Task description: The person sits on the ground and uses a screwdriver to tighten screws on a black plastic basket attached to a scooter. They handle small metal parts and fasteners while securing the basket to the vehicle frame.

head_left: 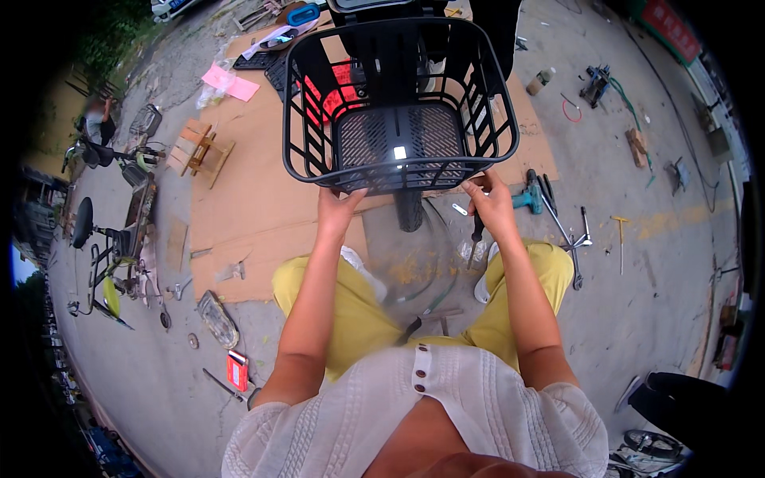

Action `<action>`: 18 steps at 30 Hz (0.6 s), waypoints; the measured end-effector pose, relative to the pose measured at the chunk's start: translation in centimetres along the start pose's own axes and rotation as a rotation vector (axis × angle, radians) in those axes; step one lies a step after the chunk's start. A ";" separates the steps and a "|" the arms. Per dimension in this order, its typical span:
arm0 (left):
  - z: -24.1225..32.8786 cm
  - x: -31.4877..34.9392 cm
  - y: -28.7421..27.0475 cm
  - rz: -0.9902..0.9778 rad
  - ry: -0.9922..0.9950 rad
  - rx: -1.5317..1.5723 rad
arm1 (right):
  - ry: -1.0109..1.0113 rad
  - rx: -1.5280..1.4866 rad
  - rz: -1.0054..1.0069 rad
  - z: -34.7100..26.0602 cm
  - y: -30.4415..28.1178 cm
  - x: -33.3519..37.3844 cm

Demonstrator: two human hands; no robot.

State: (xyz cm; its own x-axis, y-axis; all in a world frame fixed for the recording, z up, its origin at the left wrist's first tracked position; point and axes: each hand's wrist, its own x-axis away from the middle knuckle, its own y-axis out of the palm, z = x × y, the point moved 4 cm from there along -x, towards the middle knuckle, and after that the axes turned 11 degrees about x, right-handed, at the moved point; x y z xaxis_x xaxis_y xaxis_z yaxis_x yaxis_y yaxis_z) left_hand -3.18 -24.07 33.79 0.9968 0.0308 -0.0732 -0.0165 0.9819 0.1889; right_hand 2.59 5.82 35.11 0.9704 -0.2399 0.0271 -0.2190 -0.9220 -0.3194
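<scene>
In the upper middle of the frame, the left hand (pixel 339 211) has its thumb and partly hidden fingers closed on the lower edge of a black basket (pixel 398 179); the right hand (pixel 490 205) bends its fingers at the opposite corner beside a dark-handled tool (pixel 477 229), its exact grip unclear. A red sign (pixel 671 30), upper right, bears pale characters, and a red box (pixel 237 371), lower left, shows small print.
</scene>
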 end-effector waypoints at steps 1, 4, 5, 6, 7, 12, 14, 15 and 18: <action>-0.2 -0.2 -0.1 0.015 0.018 -0.047 | -0.012 -0.026 -0.002 0.1 0.1 -0.2; -0.8 -0.7 -0.1 0.035 0.024 -0.049 | -0.035 -0.030 0.005 0.3 0.1 -0.6; -1.0 -0.8 0.0 0.039 0.029 -0.024 | -0.031 -0.010 0.013 0.2 0.1 -0.7; -0.8 -0.8 0.2 0.041 0.034 -0.003 | -0.026 0.006 0.022 0.1 0.2 -0.6; -0.8 -0.8 0.4 0.043 0.039 0.018 | -0.020 0.022 0.032 0.0 0.2 -0.7; -0.5 -0.4 1.1 0.054 0.104 -0.044 | -0.032 -0.053 0.055 0.3 0.3 -1.0; -0.1 -0.2 1.5 0.049 0.110 -0.035 | -0.027 -0.052 0.048 0.8 0.3 -1.1; 0.0 -0.3 1.5 0.058 0.100 -0.018 | -0.027 -0.046 0.045 1.0 0.3 -1.3; -0.2 -0.4 1.4 0.059 0.086 -0.004 | -0.031 -0.067 0.035 1.0 0.4 -1.5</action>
State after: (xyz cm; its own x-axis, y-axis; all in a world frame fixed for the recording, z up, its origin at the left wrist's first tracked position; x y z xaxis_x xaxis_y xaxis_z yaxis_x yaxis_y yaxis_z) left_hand -3.64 -22.67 33.87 0.9837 0.1047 -0.1461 -0.0757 0.9785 0.1917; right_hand 1.17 6.12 34.01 0.9646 -0.2634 -0.0127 -0.2578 -0.9319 -0.2553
